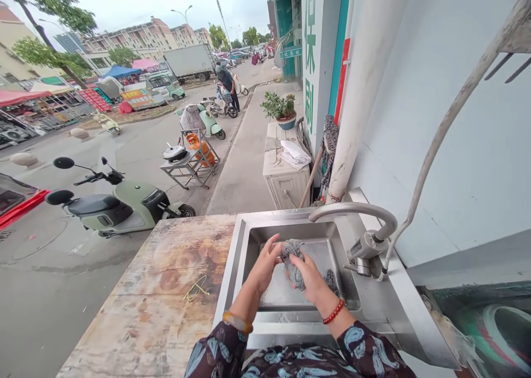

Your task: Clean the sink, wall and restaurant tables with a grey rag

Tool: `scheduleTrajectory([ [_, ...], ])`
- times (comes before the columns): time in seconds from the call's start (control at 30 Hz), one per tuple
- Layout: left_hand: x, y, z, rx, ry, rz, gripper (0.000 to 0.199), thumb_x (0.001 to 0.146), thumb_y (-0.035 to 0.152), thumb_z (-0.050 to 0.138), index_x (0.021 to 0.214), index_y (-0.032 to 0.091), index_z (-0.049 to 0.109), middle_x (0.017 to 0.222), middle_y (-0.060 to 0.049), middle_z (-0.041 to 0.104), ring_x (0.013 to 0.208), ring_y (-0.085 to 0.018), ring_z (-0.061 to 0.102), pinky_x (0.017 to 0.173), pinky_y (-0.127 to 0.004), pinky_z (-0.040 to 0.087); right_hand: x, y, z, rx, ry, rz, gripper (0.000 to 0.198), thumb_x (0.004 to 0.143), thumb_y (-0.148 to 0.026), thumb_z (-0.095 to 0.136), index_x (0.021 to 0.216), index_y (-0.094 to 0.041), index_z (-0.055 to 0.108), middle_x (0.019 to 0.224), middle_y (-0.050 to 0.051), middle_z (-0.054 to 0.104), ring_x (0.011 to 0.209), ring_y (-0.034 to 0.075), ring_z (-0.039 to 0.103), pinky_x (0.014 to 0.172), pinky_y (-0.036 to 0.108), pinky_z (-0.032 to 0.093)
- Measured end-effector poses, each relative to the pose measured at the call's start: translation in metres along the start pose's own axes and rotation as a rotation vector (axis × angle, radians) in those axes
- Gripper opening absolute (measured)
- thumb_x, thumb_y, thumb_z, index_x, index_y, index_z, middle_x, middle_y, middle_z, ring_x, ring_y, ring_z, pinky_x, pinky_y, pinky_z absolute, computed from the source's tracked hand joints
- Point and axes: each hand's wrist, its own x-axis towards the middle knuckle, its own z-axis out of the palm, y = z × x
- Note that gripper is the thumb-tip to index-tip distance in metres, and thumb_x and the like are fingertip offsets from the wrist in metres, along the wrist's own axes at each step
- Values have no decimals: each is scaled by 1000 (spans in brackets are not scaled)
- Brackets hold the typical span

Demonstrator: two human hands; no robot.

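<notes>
Forearms are cut off by the bottom edge; only dark paisley-print sleeves [290,358] show there. The grey mottled wet cloth [292,262] is half hidden between the two hands, its lower end covered by the right hand [309,278], so its full shape is hard to make out. A second dark grey patch [331,281] sits just right of the right hand on the basin floor; can't tell if it is part of the same cloth or a separate scrubber. Whether water runs from the spout is not visible.

Left hand [265,264] and right hand are close together, both clamped on the cloth, fingers curled round it, held over the middle of the square stainless steel sink basin [249,256]. An orange bangle [237,321] is on the left wrist and a red bead bracelet [334,311] on the right.

The basin holds the cloth and the dark patch; the floor looks wet and shiny. The curved steel tap spout [352,209] arcs just above and behind the hands, its base to the right of them, with a grey hose [435,140] running up the white wall.

Left of the hands, the worn wooden bench top [166,289] carries a thin yellowish rubber band or wire loop [196,289]. Well beyond the hands is a white cabinet [286,181] with a folded white towel [295,154] and potted plants [280,109]. Far left stands a pale green scooter [120,201] on the street.
</notes>
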Motion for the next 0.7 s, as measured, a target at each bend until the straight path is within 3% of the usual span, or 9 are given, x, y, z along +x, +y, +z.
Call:
scheduleTrajectory([
  [0.07,1,11,-10,-16,-128,48,85,69,58,80,143,26,50,138,-13,57,106,-23,60,81,-32,48,-9,-14,12,355,-115,172,42,81,-49,69,110,-20,61,92,5,66,64,12,57,40,17,32],
  [0.17,2,29,-16,-81,-316,170,95,61,59,85,145,30,50,152,-13,48,126,-29,53,99,-37,44,-19,-25,33,689,-313,336,38,75,-46,76,98,-18,64,85,4,66,60,8,50,38,13,23],
  [0.23,1,40,-17,-133,-461,209,90,60,57,86,140,28,57,143,-13,57,129,-31,53,106,-41,41,-20,-25,43,774,-405,412,37,74,-45,77,96,-18,64,85,4,67,58,7,47,37,12,19],
  [0.3,1,46,-19,-141,-545,159,73,62,51,86,128,25,67,118,-13,71,113,-31,63,96,-42,47,-18,-24,48,766,-436,478,37,74,-45,77,94,-17,63,86,5,67,57,7,47,37,12,17],
  [0.37,0,46,-21,-93,-489,68,53,67,45,84,113,21,74,96,-11,74,89,-25,69,76,-34,51,-14,-25,47,723,-398,519,37,74,-44,77,95,-18,62,84,7,68,58,9,50,38,13,18],
  [0.5,1,34,-24,3,-243,-16,37,73,42,78,100,17,75,80,-6,71,58,-12,57,51,-22,39,-15,-28,38,628,-286,480,47,73,-49,80,104,-21,58,90,8,68,64,11,56,43,13,26],
  [0.6,3,22,-20,50,-222,-59,30,78,41,68,95,18,72,73,-4,70,48,-10,50,46,-22,34,-16,-23,33,417,-266,431,51,67,-41,84,104,-21,55,90,5,66,65,10,57,45,15,30],
  [0.7,8,10,-15,108,-143,-32,14,78,30,61,83,19,67,62,1,63,52,-12,51,52,-24,39,-5,-5,31,44,-194,423,43,65,-28,79,99,-22,53,72,-4,58,55,9,50,43,18,28],
])
